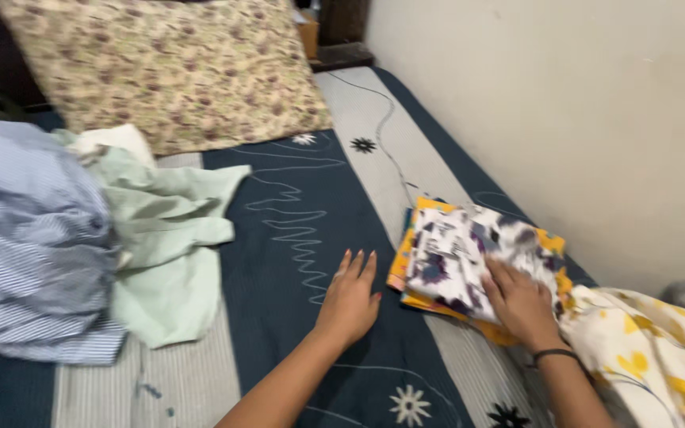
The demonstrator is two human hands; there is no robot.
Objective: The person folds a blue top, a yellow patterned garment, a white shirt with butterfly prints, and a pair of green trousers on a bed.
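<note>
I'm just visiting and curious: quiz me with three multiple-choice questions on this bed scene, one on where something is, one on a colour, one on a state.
1. Where does the right hand rest?
A. on the folded patterned cloth
B. on the pillow
C. on the wall

2. What colour is the loose garment beside the striped shirt?
A. red
B. pale green
C. black

3. How is the left hand?
A. clenched round a cup
B. flat and open on the bedsheet
C. lifted in the air

Answers:
1 A, its fingers lie on the stack by the wall.
2 B, it is light mint.
3 B, the palm is down with the fingers stretched out.
</note>
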